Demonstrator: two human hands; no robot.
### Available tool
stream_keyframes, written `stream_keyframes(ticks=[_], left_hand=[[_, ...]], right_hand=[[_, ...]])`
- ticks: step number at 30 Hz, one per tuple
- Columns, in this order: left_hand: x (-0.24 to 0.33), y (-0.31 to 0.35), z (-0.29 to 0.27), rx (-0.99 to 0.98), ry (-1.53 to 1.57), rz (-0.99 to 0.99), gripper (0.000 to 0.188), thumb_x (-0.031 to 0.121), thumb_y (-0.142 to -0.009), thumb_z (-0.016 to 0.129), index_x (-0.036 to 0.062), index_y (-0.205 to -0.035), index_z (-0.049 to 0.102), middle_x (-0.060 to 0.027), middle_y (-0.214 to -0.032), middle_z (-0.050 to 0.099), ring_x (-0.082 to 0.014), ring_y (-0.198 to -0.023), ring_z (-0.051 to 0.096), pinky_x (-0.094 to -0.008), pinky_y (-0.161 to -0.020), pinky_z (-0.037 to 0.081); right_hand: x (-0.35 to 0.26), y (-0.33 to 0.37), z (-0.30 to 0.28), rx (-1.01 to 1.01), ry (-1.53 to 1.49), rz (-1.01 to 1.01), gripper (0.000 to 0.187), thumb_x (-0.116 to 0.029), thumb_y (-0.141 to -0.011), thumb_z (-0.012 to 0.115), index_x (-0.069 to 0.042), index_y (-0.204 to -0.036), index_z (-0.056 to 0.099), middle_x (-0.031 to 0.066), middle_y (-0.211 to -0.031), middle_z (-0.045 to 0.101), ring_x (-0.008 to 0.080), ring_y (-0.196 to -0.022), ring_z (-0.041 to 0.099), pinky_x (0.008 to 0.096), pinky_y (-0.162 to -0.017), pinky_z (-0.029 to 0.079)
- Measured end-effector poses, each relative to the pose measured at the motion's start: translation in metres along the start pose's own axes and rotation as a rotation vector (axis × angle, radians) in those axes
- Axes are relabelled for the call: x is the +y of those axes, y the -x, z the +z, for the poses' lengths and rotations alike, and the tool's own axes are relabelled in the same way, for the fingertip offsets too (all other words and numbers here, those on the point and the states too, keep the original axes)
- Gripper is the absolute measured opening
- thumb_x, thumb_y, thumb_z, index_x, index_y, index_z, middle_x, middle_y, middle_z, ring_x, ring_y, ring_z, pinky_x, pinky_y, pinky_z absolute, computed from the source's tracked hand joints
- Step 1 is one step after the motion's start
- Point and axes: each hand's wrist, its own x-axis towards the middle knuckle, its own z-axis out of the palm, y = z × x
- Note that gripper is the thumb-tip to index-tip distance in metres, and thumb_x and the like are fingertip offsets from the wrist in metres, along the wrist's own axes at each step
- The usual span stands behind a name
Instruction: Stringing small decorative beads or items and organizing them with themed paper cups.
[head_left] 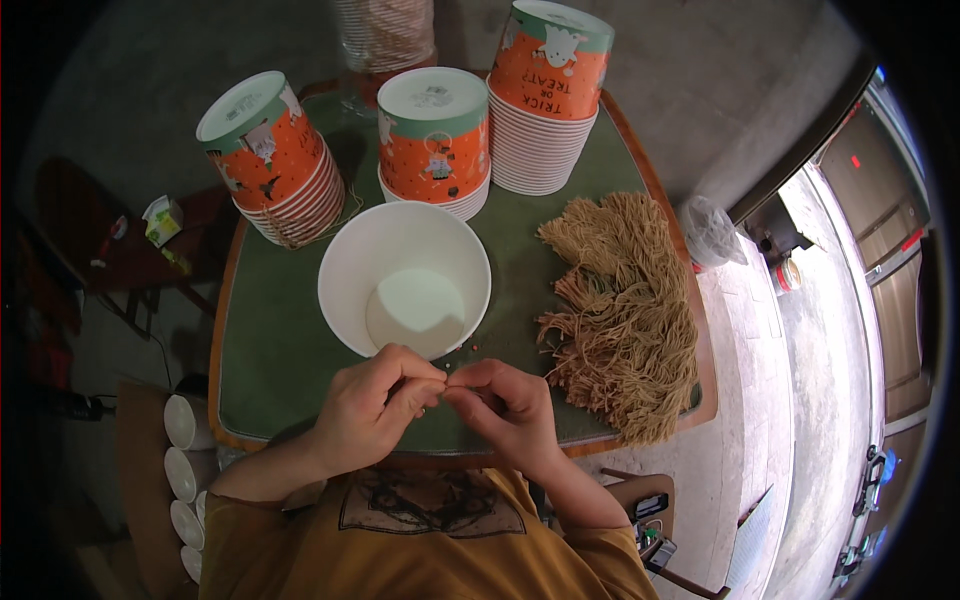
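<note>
My left hand [368,405] and my right hand [512,408] meet fingertip to fingertip at the near edge of the table. Both are closed in a pinch; whatever lies between the fingers is too small to make out. Just beyond them, a white paper bucket [350,250] shows its bare inside, its mouth tilted towards me. To the right of my hands lies a thick bundle of tan string [630,310] with loose, frayed ends. A few tiny red bits [474,348] are on the green tabletop between my hands and the bucket.
Upside-down stacks of orange-and-green printed buckets stand at the far left [265,150], centre [435,150] and right [550,100]; string hangs round the left one. A plastic-wrapped stack [385,40] is behind. White buckets [188,422] fill a carton at lower left.
</note>
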Motion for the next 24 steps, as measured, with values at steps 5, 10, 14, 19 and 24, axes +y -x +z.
stream_keyframes(ticks=[5, 10, 14, 19, 24], left_hand=[[0.005, -0.015, -0.001, 0.052, -0.351, 0.227, 0.022, 0.008, -0.088, 0.067, 0.0026, -0.106, 0.055, -0.0100, -0.088, 0.059, -0.0246, -0.077, 0.061, -0.0349, -0.073, 0.050], [-0.001, -0.029, -0.009, -0.132, -0.682, 0.193, 0.042, 0.010, -0.081, 0.069, 0.0055, -0.120, 0.054, -0.0101, -0.092, 0.059, -0.0298, -0.084, 0.060, -0.0413, -0.079, 0.049], [0.004, -0.035, -0.018, -0.069, -0.627, 0.182, 0.041, 0.005, -0.081, 0.064, 0.0084, -0.121, 0.057, -0.0096, -0.092, 0.060, -0.0290, -0.082, 0.061, -0.0401, -0.073, 0.051], [0.003, -0.036, -0.031, -0.029, -0.462, 0.075, 0.041, 0.001, -0.081, 0.063, 0.0105, -0.121, 0.061, -0.0077, -0.091, 0.061, -0.0244, -0.079, 0.062, -0.0347, -0.065, 0.052], [0.005, -0.035, -0.035, -0.025, -0.428, 0.030, 0.042, 0.001, -0.081, 0.062, 0.0096, -0.122, 0.062, -0.0072, -0.093, 0.061, -0.0221, -0.078, 0.063, -0.0324, -0.064, 0.052]], right_hand=[[0.016, -0.008, -0.001, 0.116, 0.029, -0.212, 0.010, 0.003, -0.081, 0.067, -0.002, -0.086, 0.061, 0.0019, -0.080, 0.057, 0.0077, -0.065, 0.052, 0.0219, -0.057, 0.043], [0.027, -0.017, -0.003, 0.241, 0.352, -0.321, 0.016, 0.008, -0.075, 0.066, -0.002, -0.086, 0.059, 0.0062, -0.087, 0.055, 0.0160, -0.081, 0.058, 0.0262, -0.065, 0.050], [0.023, -0.030, 0.006, 0.261, 0.272, -0.337, 0.018, 0.008, -0.074, 0.066, -0.002, -0.086, 0.058, 0.0077, -0.092, 0.054, 0.0165, -0.084, 0.058, 0.0272, -0.069, 0.053], [0.023, -0.044, 0.019, 0.264, 0.227, -0.410, 0.020, 0.007, -0.073, 0.068, -0.004, -0.086, 0.059, 0.0078, -0.092, 0.052, 0.0169, -0.081, 0.059, 0.0285, -0.067, 0.054], [0.019, -0.052, 0.024, 0.264, 0.279, -0.394, 0.019, 0.006, -0.073, 0.069, -0.004, -0.085, 0.059, 0.0073, -0.090, 0.052, 0.0160, -0.073, 0.060, 0.0278, -0.064, 0.053]])
